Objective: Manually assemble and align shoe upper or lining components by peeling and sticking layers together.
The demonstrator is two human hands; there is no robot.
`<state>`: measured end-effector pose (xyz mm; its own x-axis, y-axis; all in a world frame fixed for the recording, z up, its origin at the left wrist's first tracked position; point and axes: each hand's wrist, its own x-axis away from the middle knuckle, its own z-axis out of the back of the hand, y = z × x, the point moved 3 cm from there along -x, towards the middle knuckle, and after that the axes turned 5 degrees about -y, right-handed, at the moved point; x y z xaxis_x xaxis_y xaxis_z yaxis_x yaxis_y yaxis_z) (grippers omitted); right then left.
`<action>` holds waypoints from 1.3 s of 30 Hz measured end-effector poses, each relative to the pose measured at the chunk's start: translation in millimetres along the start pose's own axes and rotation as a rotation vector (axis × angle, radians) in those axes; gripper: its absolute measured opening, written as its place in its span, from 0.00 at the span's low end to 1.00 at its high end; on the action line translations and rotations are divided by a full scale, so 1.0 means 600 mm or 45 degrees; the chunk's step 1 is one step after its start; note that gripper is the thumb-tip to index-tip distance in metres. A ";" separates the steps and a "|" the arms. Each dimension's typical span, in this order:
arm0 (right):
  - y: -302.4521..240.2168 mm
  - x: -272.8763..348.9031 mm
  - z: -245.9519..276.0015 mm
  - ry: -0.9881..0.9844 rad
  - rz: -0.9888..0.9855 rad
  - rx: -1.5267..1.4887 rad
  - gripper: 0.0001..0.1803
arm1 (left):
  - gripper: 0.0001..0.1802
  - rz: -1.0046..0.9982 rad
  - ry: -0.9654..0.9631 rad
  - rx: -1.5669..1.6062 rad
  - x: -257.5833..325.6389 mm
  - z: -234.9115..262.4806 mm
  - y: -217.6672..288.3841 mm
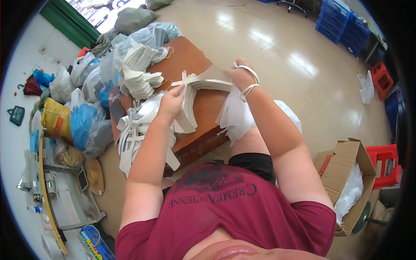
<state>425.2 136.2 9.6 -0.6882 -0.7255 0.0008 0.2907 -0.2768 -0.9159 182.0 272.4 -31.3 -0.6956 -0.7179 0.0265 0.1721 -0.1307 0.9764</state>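
Observation:
A stack of white cut-out pieces (187, 110), thin like card or stiff cloth and curved to a corner, lies on a brown wooden table (184, 52). My left hand (172, 104) is closed with thumb and fingers pinching the near-left edge of a top piece. At the stack's right end, my right hand (241, 76) grips the other end of a white cut-out piece (214, 74), lifted a little off the stack. White bands (249, 89) circle my right wrist. Thin white sheets (236, 115) hang beneath that wrist, over the table's edge.
More bundled white pieces (141, 71) stand at the table's far left, others (136, 134) at its near left. Full plastic bags (89, 123) crowd the left wall. An open cardboard box (359, 158) and red stool (385, 162) stand right; blue crates (331, 21) are stacked far right.

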 end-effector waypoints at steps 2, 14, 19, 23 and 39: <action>-0.006 -0.010 -0.002 -0.009 -0.069 0.008 0.23 | 0.24 0.070 -0.016 0.005 -0.013 0.003 -0.010; 0.039 -0.039 -0.015 0.069 -0.143 0.223 0.28 | 0.27 -0.054 0.140 -1.179 -0.018 -0.022 -0.008; 0.045 -0.015 0.015 0.199 0.029 0.238 0.25 | 0.25 -0.116 0.315 -1.149 0.011 0.003 -0.006; 0.023 0.105 0.047 -0.248 0.064 -0.168 0.15 | 0.18 -0.369 0.412 -0.792 0.103 0.124 0.025; -0.083 0.392 -0.012 -1.190 1.061 0.145 0.11 | 0.19 0.357 0.962 -1.508 0.315 0.257 -0.107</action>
<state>244.0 -16.3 52.4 0.4512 -0.8612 -0.2340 0.4975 0.4604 -0.7352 -68.0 250.7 -56.0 -0.0760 -0.9507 -0.3006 0.9704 -0.1398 0.1969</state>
